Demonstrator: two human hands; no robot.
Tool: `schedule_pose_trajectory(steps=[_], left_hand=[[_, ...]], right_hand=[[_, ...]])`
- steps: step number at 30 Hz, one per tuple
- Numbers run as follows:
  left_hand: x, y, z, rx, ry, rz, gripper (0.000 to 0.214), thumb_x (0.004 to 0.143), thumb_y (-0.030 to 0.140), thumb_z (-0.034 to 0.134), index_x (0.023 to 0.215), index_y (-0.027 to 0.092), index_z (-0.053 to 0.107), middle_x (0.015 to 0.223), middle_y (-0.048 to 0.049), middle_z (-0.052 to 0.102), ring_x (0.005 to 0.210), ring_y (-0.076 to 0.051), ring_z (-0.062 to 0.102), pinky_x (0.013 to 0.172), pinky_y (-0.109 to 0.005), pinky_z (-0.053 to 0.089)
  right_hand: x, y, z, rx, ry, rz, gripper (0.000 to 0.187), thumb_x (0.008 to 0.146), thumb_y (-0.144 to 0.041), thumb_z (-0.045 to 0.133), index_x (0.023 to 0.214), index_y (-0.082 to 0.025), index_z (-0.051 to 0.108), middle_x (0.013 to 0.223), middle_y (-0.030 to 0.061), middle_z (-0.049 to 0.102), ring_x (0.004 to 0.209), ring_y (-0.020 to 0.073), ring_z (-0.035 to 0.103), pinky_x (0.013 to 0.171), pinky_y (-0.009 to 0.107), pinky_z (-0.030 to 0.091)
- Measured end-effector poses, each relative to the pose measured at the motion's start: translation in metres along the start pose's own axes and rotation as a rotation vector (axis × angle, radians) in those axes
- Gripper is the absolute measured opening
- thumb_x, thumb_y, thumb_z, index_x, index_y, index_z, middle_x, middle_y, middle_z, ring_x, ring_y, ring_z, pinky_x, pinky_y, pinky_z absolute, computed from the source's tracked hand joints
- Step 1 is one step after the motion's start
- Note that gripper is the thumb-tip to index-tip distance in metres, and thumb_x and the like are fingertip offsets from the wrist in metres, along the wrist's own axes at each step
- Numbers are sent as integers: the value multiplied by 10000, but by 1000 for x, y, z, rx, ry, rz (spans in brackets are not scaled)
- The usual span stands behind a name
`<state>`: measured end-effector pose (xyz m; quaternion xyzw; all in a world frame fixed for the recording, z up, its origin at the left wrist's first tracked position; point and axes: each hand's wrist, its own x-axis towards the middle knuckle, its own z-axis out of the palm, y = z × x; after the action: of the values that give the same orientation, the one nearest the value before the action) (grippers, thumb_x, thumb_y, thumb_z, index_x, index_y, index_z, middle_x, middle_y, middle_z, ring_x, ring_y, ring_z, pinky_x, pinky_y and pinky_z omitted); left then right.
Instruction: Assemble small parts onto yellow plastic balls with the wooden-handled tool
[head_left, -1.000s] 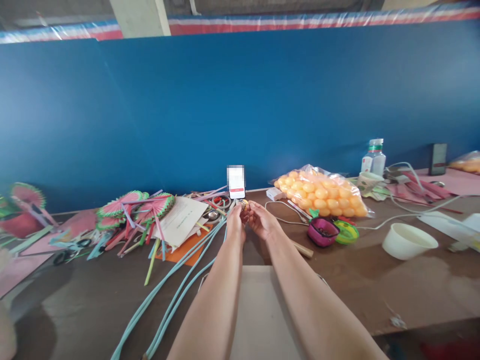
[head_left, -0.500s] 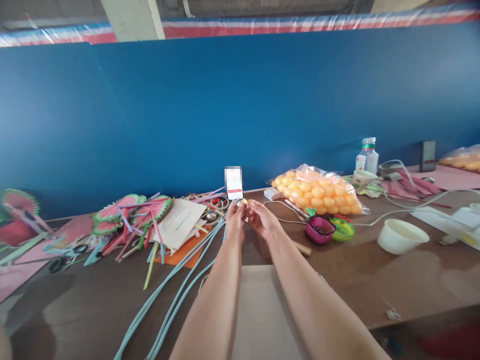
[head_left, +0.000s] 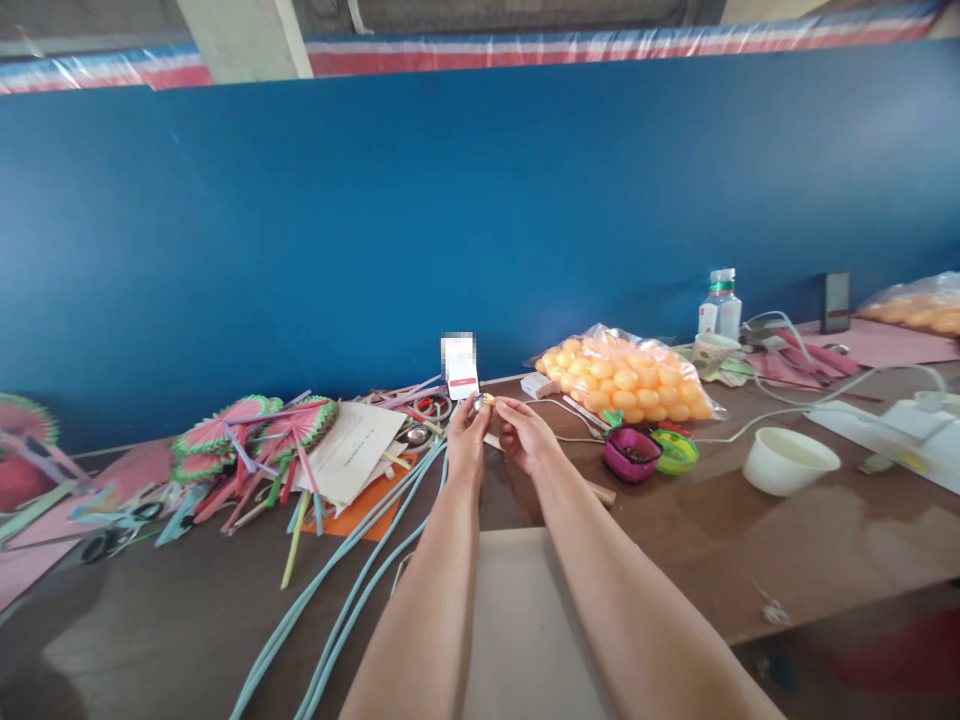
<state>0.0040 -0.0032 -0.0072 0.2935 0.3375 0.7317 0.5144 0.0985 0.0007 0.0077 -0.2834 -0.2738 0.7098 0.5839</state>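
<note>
In front of the phone (head_left: 460,372), my left hand (head_left: 466,440) is closed on a small, shiny, rounded metal piece (head_left: 481,402), silver with a yellowish edge. The fingertips of my right hand (head_left: 526,434) are pinched together at the right edge of that piece. Whether they grip a separate tiny part there is too small to tell. Both hands are above the brown table (head_left: 675,540), with a pale flat board (head_left: 529,620) below the forearms. A similar shiny round metal piece (head_left: 416,434) lies to the left of my left hand.
Pale blue tubes (head_left: 341,560) run along the left, near papers (head_left: 349,450) and pink-green paper fans (head_left: 232,430). To the right are a bag of orange balls (head_left: 630,380), a purple bowl (head_left: 631,455), a green dish (head_left: 677,452), a white tub (head_left: 791,462) and cables.
The view has shifted slightly, so the table things appear further left. A small gap has opened between my hands below the fingertips, and more of the metal piece shows.
</note>
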Motion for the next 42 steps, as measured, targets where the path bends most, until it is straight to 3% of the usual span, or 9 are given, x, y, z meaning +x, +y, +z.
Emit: schedule_pose_trajectory(steps=[11, 20, 42], left_hand=[[2, -3, -2, -6, 12, 13, 417, 700, 323, 775, 1087, 193, 689, 1017, -73, 701, 904, -179, 669, 861, -320, 506], [0, -1, -2, 34, 14, 23, 463, 670, 346, 790, 1098, 203, 684, 994, -57, 698, 858, -156, 660, 824, -295, 504], [-2, 2, 1, 42, 16, 34, 435, 670, 331, 793, 1072, 197, 695, 954, -54, 702, 858, -160, 657, 830, -294, 494]], right_hand=[[-3, -3, 2, 28, -80, -22, 285, 573, -218, 839, 807, -163, 685, 667, -49, 628, 452, 6, 394, 365, 117, 280], [-5, -3, 4, -2, -20, -33, 281, 560, -204, 825, 808, -158, 701, 641, -47, 621, 449, 12, 381, 366, 130, 271], [-3, -2, 3, 18, -43, -30, 214, 602, -178, 811, 773, -150, 686, 647, -31, 629, 461, 18, 404, 385, 135, 318]])
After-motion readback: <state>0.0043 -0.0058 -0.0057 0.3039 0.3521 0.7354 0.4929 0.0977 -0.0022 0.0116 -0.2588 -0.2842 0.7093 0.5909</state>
